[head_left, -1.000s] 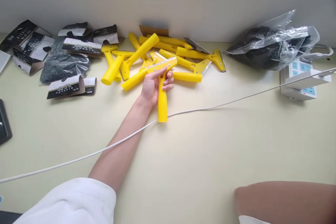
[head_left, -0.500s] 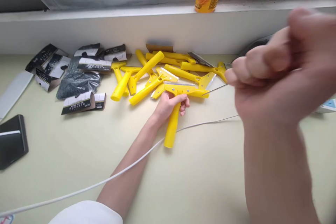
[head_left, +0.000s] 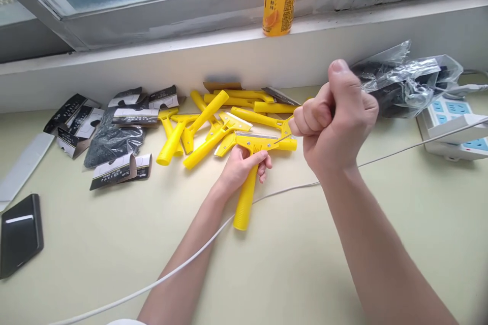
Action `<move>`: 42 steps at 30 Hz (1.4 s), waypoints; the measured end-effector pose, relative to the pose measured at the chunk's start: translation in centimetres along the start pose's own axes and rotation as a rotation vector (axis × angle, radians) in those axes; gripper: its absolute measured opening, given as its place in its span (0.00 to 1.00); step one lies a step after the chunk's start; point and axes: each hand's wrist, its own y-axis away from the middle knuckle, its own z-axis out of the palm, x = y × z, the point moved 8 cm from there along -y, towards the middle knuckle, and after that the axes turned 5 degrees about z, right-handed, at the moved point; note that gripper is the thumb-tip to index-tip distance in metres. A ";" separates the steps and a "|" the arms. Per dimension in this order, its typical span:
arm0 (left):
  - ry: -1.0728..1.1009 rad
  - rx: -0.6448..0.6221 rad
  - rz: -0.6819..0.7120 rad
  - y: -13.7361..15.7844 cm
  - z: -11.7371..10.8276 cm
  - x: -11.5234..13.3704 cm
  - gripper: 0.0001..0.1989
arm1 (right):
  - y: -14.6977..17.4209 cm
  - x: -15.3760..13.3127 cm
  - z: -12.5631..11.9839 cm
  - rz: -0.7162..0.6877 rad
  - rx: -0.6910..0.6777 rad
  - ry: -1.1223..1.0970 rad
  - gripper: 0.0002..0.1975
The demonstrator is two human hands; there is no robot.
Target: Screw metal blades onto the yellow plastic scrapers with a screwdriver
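Note:
My left hand [head_left: 246, 166] is closed around the neck of a yellow scraper [head_left: 246, 203], its bladed head facing the window and its handle toward me. My right hand [head_left: 335, 117] is a fist around a screwdriver, whose grip is hidden by the fingers. The thin metal shaft of the screwdriver [head_left: 282, 138] reaches left to the right-hand side of the scraper's head, at or very near a screw there. Behind the held scraper lies a pile of several more yellow scrapers [head_left: 208, 147], some with blades showing.
Black-and-white card sleeves [head_left: 114, 172] and a dark plastic bag [head_left: 114, 139] lie left, near a black phone [head_left: 22, 236]. A white cable [head_left: 190, 259] crosses the table. To the right are a clear-wrapped bundle [head_left: 407, 84] and power strip [head_left: 453, 127]. An orange can [head_left: 281, 0] stands on the sill.
My right hand has moved left and away from the camera, bringing the screwdriver tip to the scraper's head. My left hand keeps its hold. The view has shifted, showing more window and the power strip.

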 end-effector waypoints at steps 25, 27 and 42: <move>0.141 0.050 0.017 0.0 -0.5 0.0 0.10 | 1.0 4.5 0.0 0.070 -0.138 0.109 0.32; 0.148 0.066 0.018 0.0 -0.6 0.0 0.10 | 1.0 4.4 0.3 0.058 -0.157 0.103 0.32; 0.284 0.062 -0.036 -0.1 -1.3 -0.3 0.08 | 1.7 4.7 1.1 0.034 -0.218 0.053 0.34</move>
